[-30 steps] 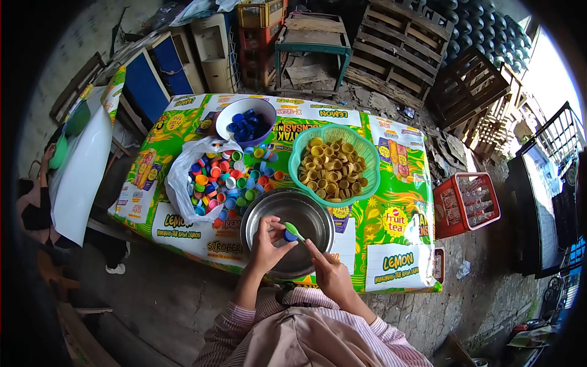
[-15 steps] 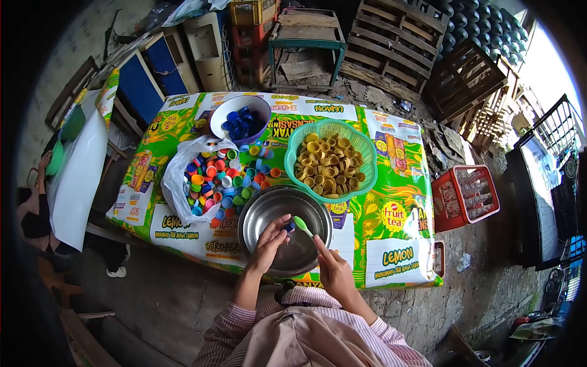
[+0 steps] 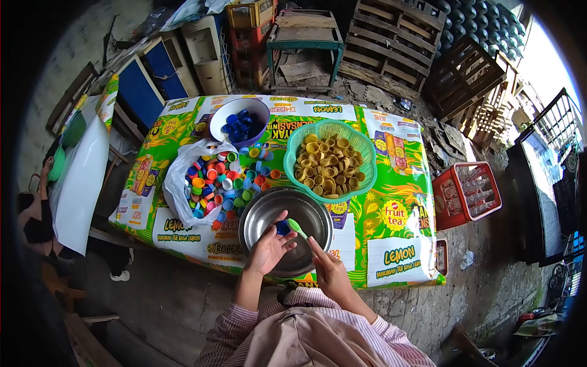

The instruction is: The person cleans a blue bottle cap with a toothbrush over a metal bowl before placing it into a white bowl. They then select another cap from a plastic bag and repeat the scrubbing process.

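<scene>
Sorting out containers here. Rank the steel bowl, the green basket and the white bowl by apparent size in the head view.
1. steel bowl and green basket: look about alike; the bowl sits nearer the camera, so unsure.
2. white bowl: clearly smallest, though farthest away.

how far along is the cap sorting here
Done so far: blue caps fill a white bowl and yellow caps a green basket. In hand: the left hand holds a blue cap over the steel bowl, the right hand a green-tipped tool. Left: a large mixed cap pile.
</scene>
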`<state>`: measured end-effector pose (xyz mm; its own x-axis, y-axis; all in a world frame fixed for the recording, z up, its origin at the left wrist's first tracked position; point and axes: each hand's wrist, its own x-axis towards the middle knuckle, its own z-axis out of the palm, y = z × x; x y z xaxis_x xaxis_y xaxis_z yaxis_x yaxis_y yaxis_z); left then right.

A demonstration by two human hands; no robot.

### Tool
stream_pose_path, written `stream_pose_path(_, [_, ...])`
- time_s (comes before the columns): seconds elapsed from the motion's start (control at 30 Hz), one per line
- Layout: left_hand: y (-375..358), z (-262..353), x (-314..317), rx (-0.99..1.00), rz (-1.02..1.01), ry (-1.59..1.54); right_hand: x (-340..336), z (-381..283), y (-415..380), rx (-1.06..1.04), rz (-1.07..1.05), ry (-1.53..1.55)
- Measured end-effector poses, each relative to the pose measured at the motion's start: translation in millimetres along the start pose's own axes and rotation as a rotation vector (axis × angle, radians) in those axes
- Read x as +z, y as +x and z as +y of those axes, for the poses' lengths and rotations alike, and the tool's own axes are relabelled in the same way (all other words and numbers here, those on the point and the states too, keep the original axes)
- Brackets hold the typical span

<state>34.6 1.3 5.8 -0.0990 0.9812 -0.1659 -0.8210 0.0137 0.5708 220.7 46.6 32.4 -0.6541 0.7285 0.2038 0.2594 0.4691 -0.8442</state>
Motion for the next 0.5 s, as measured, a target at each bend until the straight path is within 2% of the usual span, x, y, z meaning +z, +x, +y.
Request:
stream_pose_path(0.1, [2.4,-3.6,-7.6,-0.009,0.034,0.030,0.9,12.6,2.5,0.104,-0.001,-0.074])
stream_pose_path(0.17, [2.6,-4.4,-7.8,-0.006,0.059,0.033,-0.3,10.5,1.2,0.093,0.037,-0.087])
stream_pose_path(0.23, [4.0,-4.5,-5.7,-0.002,0.079,0.036,-4.7,-0.2,-0.3,-0.023,0.014,-0.197])
stream_pose_path(0.3, [4.7,-3.2,-1.4,0.089,0.144,0.140,-4.0,1.3,-3.2,-0.008,-0.088,-0.327])
stream_pose_path(0.37, [4.1,0.3,0.3,0.114,0.127,0.145,-3.7,4.8,-4.3,-0.019,-0.116,-0.341])
stream_pose_path(0.43, [6.8,3.8,2.4,0.175,0.124,0.336,-3.2,0.9,-1.5,-0.012,-0.101,-0.296])
stream_pose_path(0.5, [8.4,6.2,5.1,0.171,0.139,0.331,-0.6,2.1,-0.2,0.006,-0.089,-0.248])
